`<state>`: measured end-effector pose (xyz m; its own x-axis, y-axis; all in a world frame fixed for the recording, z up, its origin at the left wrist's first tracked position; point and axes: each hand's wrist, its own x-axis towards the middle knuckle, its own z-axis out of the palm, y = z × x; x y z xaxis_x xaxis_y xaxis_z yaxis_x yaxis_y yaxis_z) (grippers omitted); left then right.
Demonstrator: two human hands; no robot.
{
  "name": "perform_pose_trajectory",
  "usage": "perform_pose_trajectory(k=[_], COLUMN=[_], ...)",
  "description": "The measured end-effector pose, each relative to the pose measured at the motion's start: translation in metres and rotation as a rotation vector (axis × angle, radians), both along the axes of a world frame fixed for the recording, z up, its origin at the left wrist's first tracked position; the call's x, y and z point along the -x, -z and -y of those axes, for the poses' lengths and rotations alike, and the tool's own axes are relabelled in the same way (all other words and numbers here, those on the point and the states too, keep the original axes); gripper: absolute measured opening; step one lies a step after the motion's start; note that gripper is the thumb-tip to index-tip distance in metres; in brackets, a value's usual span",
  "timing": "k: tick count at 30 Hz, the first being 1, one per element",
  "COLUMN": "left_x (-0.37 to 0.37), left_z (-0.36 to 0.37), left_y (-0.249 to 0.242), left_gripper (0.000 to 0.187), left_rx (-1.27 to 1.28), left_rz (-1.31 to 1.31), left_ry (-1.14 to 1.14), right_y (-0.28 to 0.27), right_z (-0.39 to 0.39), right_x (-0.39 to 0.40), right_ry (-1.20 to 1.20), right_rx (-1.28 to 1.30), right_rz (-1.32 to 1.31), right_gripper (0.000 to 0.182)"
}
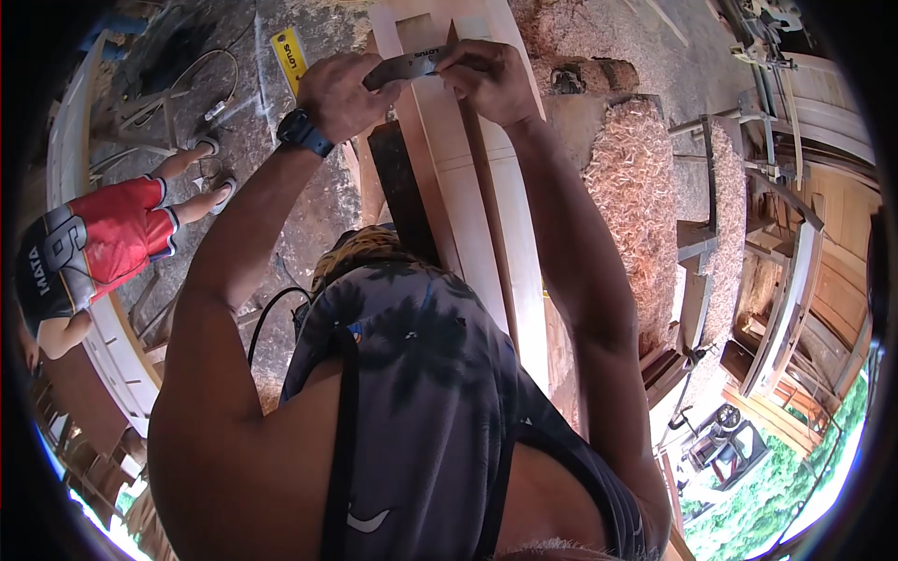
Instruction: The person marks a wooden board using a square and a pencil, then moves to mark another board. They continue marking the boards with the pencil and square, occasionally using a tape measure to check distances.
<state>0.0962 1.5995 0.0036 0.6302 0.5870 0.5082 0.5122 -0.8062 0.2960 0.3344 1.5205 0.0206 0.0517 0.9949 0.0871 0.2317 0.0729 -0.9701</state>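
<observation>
A short, curved grey metal strip printed LOTUS [412, 65] spans the gap between my hands, over pale wooden boards [458, 178]. Its left end is gripped by my left hand [346, 96], which wears a dark watch on the wrist. At the other end, the fingers of my right hand [496, 82] are pinched together on the strip. Beneath the hands the boards run lengthwise toward my body, with a narrow dark gap or strip between them. Beside my left hand lies a yellow LOTUS-marked item [289, 58].
Wood shavings [631, 215] heap up to the right of the boards. A dark block [402, 187] lies along their left side. Further left is a person in a red jersey [112, 224], near a long wooden piece [122, 365]. Stacked timber [832, 271] stands at far right.
</observation>
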Motion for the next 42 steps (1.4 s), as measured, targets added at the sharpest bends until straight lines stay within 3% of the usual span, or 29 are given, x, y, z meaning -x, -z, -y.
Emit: perform_pose_trajectory(k=[2, 3, 5, 6, 8, 12, 18, 21, 23, 33, 36, 38, 42], left_x=[0.000, 0.001, 0.002, 0.002, 0.002, 0.001, 0.002, 0.003, 0.003, 0.002, 0.002, 0.001, 0.001], left_z=[0.002, 0.002, 0.004, 0.004, 0.002, 0.003, 0.003, 0.003, 0.003, 0.005, 0.005, 0.009, 0.007], left_y=[-0.004, -0.005, -0.006, -0.005, -0.002, -0.004, -0.003, -0.001, -0.002, -0.003, -0.003, -0.016, -0.011], left_gripper=[0.033, 0.033, 0.031, 0.031, 0.031, 0.032, 0.035, 0.038, 0.039, 0.041, 0.045, 0.048, 0.049], left_rx=[0.038, 0.040, 0.022, 0.021, 0.032, 0.075, 0.056, -0.022, -0.006, 0.036, 0.103, 0.171, 0.223], left_rz=[-0.047, -0.049, -0.053, -0.053, -0.069, -0.041, -0.084, -0.070, -0.117, -0.122, -0.079, -0.194, -0.202], left_ry=[0.008, 0.004, -0.011, -0.012, -0.015, -0.002, -0.042, -0.018, -0.029, -0.068, -0.073, -0.103, -0.120], right_y=[0.013, 0.019, 0.018, 0.019, 0.011, 0.013, 0.013, 0.018, 0.015, 0.015, 0.017, 0.019, 0.018], right_z=[-0.004, -0.004, -0.003, -0.002, 0.005, 0.005, 0.004, 0.002, 0.004, 0.000, -0.002, -0.005, -0.004], right_x=[0.000, -0.002, -0.003, -0.002, 0.005, 0.002, 0.003, 0.001, 0.004, 0.000, -0.004, -0.002, -0.002], right_ry=[-0.040, -0.044, -0.064, -0.065, 0.016, -0.018, 0.016, -0.015, 0.016, -0.001, -0.052, -0.053, -0.046], right_rx=[-0.329, -0.328, -0.561, -0.563, -0.073, -0.166, -0.049, -0.175, -0.098, -0.033, -0.116, -0.276, -0.119], right_rz=[0.334, 0.330, 0.408, 0.408, -0.117, -0.004, -0.077, 0.001, -0.109, -0.059, 0.118, 0.198, 0.119], right_gripper=[0.007, 0.007, 0.006, 0.006, 0.007, 0.008, 0.008, 0.009, 0.009, 0.010, 0.010, 0.013, 0.014])
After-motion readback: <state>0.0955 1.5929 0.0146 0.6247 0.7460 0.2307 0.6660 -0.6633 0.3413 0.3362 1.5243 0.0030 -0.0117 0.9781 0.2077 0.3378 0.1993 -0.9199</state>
